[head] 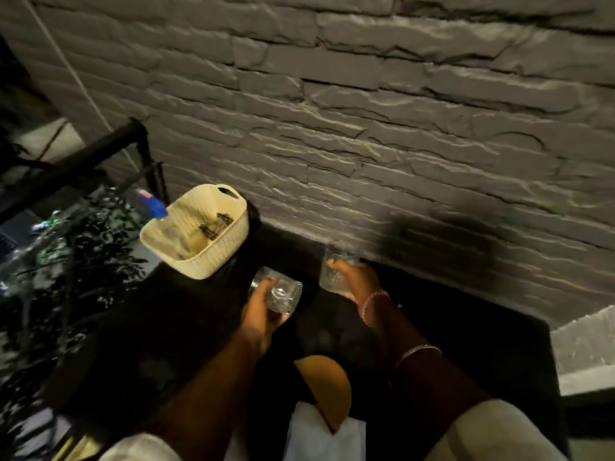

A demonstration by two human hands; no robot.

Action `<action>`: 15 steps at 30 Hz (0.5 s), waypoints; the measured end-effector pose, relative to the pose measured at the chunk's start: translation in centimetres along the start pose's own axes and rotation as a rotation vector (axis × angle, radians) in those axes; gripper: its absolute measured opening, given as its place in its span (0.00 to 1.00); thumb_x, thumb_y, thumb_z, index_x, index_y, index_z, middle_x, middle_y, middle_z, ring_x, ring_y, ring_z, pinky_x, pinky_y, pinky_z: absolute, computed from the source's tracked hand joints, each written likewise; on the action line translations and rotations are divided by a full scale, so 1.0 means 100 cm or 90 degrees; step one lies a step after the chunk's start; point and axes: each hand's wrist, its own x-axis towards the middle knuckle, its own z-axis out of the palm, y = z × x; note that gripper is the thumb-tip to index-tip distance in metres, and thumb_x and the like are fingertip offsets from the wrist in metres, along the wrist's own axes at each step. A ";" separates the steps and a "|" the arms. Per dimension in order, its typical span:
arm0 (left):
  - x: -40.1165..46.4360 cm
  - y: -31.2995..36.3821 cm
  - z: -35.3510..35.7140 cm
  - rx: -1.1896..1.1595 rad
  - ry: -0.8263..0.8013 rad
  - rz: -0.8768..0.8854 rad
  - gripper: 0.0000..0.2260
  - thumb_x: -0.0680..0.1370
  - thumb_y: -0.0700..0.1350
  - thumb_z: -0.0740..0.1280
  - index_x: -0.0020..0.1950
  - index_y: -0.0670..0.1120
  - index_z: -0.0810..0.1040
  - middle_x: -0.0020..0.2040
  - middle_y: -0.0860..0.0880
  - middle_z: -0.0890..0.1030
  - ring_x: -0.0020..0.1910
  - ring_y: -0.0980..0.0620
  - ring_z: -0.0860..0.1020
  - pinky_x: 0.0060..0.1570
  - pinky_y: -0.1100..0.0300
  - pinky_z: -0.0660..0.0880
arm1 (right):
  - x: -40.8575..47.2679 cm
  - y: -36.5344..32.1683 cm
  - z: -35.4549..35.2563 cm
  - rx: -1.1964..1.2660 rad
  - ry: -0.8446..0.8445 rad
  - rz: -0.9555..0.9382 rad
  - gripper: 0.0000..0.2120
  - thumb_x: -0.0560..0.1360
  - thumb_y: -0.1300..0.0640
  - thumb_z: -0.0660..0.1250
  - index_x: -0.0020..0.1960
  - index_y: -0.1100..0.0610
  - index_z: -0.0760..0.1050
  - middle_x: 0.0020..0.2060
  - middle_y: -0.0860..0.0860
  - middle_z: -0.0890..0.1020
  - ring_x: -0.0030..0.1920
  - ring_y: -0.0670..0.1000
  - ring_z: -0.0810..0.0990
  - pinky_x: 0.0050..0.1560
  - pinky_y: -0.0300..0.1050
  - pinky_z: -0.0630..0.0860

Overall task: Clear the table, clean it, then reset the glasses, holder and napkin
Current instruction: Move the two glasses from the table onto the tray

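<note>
A white napkin (321, 437) and tan holder (327, 390) are lying nearest on the dark bench (482, 327). Farther out, the left hand (259, 311) is curling its fingers around one glass (283, 292), while the right hand (354, 277) is gripping another glass (332, 271) near the brick wall (366, 128). A cream basket (199, 231) is sitting beyond, to the left.

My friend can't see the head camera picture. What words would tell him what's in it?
Each hand grips a clear drinking glass, left hand and right hand, over a dark table beside a grey stone wall. A cream woven plastic basket sits at the table's far left.
</note>
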 end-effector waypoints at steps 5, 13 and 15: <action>-0.058 0.025 -0.077 -0.048 0.008 0.076 0.22 0.81 0.53 0.66 0.68 0.38 0.79 0.59 0.39 0.85 0.49 0.44 0.85 0.45 0.54 0.81 | -0.060 0.011 0.062 0.000 -0.083 -0.002 0.16 0.70 0.58 0.79 0.57 0.58 0.82 0.48 0.56 0.87 0.45 0.52 0.86 0.45 0.48 0.83; -0.145 0.051 -0.238 -0.127 0.113 0.167 0.20 0.81 0.51 0.66 0.66 0.40 0.81 0.53 0.43 0.87 0.47 0.47 0.86 0.41 0.56 0.80 | -0.168 0.051 0.185 -0.099 -0.237 -0.004 0.09 0.72 0.64 0.77 0.45 0.54 0.78 0.43 0.53 0.83 0.42 0.51 0.82 0.45 0.48 0.81; -0.163 0.057 -0.274 -0.134 0.124 0.175 0.14 0.82 0.50 0.64 0.58 0.43 0.83 0.44 0.47 0.88 0.39 0.51 0.86 0.37 0.58 0.79 | -0.192 0.067 0.214 -0.125 -0.266 -0.012 0.10 0.72 0.65 0.76 0.46 0.55 0.77 0.46 0.55 0.84 0.42 0.52 0.82 0.45 0.48 0.81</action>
